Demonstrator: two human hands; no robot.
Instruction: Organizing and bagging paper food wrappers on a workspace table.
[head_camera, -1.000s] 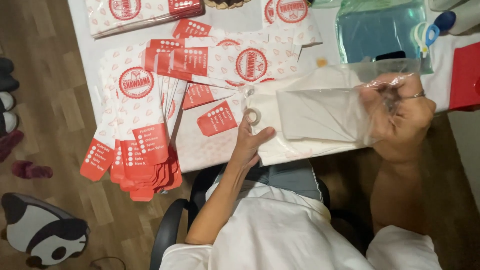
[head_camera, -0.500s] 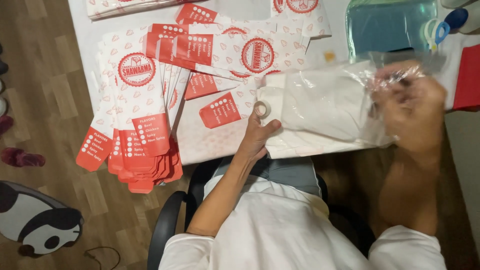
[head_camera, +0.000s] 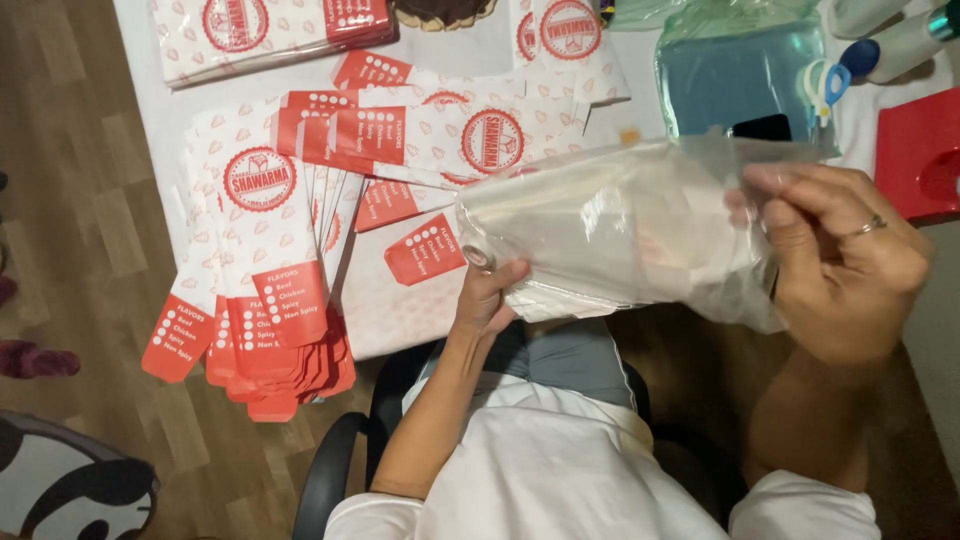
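Note:
A clear plastic bag holding a stack of flat white paper sleeves is lifted above the table edge. My left hand grips its left end from below, where a small tape roll or ring shows at the corner. My right hand, with a ring on one finger, pinches the bag's open right end. Under and left of the bag lie several red-and-white printed paper sleeves, fanned out over the white table.
A translucent blue-green plastic container stands at the back right, with scissors beside it and a red box at the far right. Another wrapped stack of sleeves lies at the back left. A panda-shaped object sits on the wooden floor.
The bag has been raised and tilted, its right end higher. My right hand has moved down the bag's open end; my left hand stays at the left corner.

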